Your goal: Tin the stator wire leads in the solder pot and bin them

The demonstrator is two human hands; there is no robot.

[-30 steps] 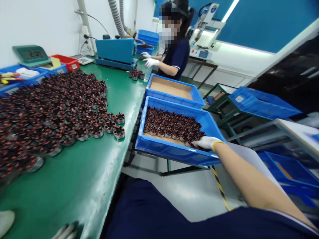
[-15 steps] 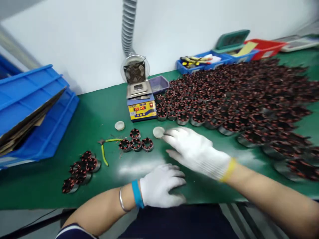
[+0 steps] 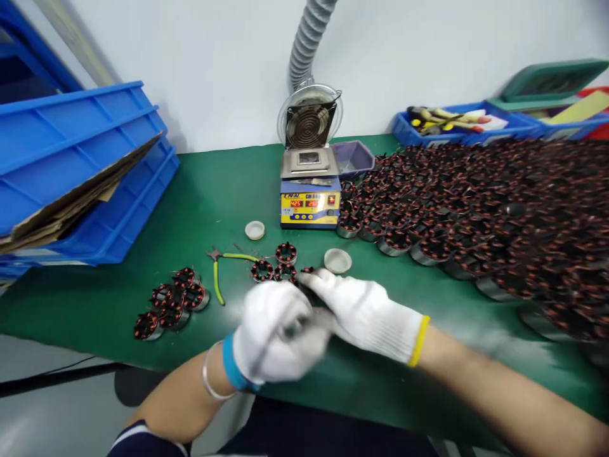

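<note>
My left hand (image 3: 273, 336), in a white glove with a blue cuff, is curled closed over the green bench (image 3: 214, 190). A thin grey thing seems to cross its palm, blurred. My right hand (image 3: 368, 314), white glove with a yellow cuff, lies beside it with fingers stretched left. Its fingertips reach a small group of copper-wound stators (image 3: 280, 266) and partly overlap my left hand. Green-handled cutters (image 3: 219, 279) lie just left of that group. A white cap (image 3: 337, 260) sits right of it.
A yellow-fronted solder station (image 3: 309, 203) with a small fan (image 3: 309, 120) and hose stands behind. A mass of several stators (image 3: 499, 209) covers the right side, a small cluster (image 3: 171, 301) lies left. Stacked blue crates (image 3: 71, 165) stand far left, a tool tray (image 3: 447, 120) at the back.
My view swung from the blue bin on my right to the bench. My right hand came from the bin to the bench, and both hands have drawn together by the small stator group.
</note>
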